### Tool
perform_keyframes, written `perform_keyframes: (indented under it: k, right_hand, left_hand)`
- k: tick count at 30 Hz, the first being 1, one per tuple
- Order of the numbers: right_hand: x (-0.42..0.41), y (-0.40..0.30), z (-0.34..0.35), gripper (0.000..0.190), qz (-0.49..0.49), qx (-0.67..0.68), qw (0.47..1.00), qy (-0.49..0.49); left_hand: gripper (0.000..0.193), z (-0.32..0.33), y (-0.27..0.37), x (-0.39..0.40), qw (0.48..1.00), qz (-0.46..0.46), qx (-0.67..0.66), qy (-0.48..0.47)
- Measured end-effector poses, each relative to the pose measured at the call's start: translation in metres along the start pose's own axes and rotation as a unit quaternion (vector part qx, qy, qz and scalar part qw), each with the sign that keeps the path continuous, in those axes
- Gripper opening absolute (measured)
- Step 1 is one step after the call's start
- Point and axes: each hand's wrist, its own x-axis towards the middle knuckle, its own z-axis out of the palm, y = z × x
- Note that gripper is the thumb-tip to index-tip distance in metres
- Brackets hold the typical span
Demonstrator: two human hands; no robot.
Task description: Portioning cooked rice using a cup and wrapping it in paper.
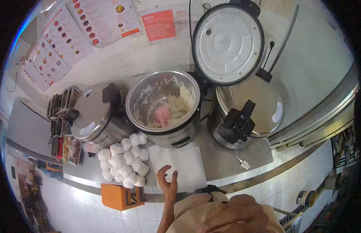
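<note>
My left hand (168, 180) is held over the near left part of a stack of white paper sheets (187, 163), its thumb and fingers apart with nothing between them. My right hand is out of view. Behind the paper stands an open rice cooker (163, 137). Cooked rice (180, 104) lies inside its metal pot, with grains stuck to the wall. A pink rice scoop (162, 115) rests in the rice. Left of the sheets, several white paper-wrapped parcels (125, 163) are piled on the metal counter (221, 166).
A closed rice cooker (91, 116) stands left, another (253, 107) right. The middle cooker's raised lid (228, 43) leans towards the wall. A white plug (244, 164) lies near the counter's front edge. Metal containers (62, 102) stand far left; an orange plastic stool (119, 196) is below.
</note>
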Motion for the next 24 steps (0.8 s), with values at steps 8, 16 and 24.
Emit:
perform_keyframes:
  k: [8,16,24]
  right_hand:
    - [-0.039,-0.025,-0.045,0.012,0.033,-0.038,0.999,0.010]
    - [-0.060,-0.025,-0.052,0.009,0.081,-0.089,0.993,-0.001]
    - [-0.069,-0.021,-0.046,0.007,0.112,-0.163,0.980,-0.003]
  left_hand:
    - [0.043,0.057,-0.125,-0.016,0.968,0.059,0.198,-0.141]
    - [0.073,0.055,-0.180,-0.017,0.913,0.046,0.343,-0.214]
    - [0.076,0.052,-0.180,0.016,0.913,0.022,0.342,-0.220]
